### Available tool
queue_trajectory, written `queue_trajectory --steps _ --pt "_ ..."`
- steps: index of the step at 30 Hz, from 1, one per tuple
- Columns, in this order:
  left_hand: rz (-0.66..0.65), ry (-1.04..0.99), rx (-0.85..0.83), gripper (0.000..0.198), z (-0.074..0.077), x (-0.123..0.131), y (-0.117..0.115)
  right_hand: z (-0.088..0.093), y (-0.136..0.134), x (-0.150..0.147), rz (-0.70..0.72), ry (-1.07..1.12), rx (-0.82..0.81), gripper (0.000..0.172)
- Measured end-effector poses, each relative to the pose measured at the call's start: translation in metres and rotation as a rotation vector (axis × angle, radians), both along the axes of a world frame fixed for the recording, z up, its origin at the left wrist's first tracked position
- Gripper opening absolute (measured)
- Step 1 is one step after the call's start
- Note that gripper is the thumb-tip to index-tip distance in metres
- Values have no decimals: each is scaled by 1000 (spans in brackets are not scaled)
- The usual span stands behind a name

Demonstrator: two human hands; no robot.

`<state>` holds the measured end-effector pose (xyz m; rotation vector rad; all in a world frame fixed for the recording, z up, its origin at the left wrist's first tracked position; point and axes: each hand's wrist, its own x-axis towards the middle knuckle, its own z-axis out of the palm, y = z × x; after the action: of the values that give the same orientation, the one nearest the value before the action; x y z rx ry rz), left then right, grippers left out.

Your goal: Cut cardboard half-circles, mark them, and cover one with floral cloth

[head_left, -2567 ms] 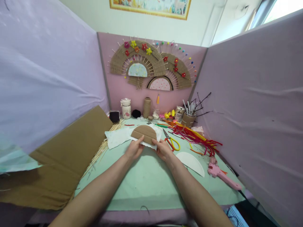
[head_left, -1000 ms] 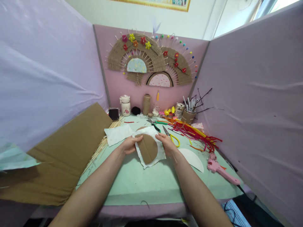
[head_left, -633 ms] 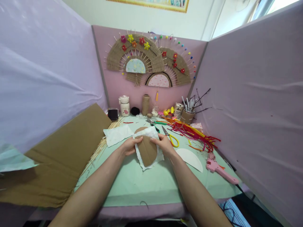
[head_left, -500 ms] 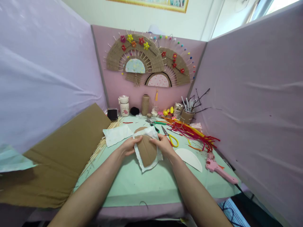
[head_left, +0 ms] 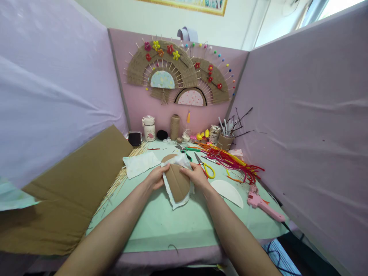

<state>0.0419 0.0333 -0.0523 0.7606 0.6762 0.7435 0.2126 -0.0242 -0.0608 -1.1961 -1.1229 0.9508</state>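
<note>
A half-round piece of brown cardboard [head_left: 177,184] rests on pale printed fabric [head_left: 174,202], whose ragged edge shows as a border around it. My left hand [head_left: 157,177] grips its left side, thumb on the cardboard and fingers underneath. On the opposite side, my right hand [head_left: 196,175] pinches the fabric edge against the cardboard, thumb on top. Just behind the held piece, another rounded brown cardboard piece [head_left: 168,157] is partly covered. A loose fabric scrap [head_left: 141,164] lies left of my left hand.
Yellow-handled scissors [head_left: 209,171], a white half-round piece [head_left: 228,193] and a pink glue gun [head_left: 264,206] lie to the right. Red and orange pipe cleaners [head_left: 232,165] spread behind them. A large cardboard sheet [head_left: 77,188] leans at left. Two woven fans [head_left: 162,63] hang on the back panel.
The right edge of the fabric now lies folded closer to the cardboard under my right hand. Both hands keep their hold, and the whole view has shifted slightly.
</note>
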Motion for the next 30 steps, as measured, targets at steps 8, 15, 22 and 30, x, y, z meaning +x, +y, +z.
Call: queue_trajectory --steps 8,15,22,30 --pt "-153 -1 84 43 -7 6 -14 -4 5 4 -127 14 67 40" --pt "-84 63 85 35 -7 7 -14 -3 5 5 -103 -32 89 36" --pt "48 61 17 33 -11 17 -9 -6 10 5 -230 -88 95 38" --pt "84 52 21 28 -17 61 -27 4 3 1 -507 -253 222 38"
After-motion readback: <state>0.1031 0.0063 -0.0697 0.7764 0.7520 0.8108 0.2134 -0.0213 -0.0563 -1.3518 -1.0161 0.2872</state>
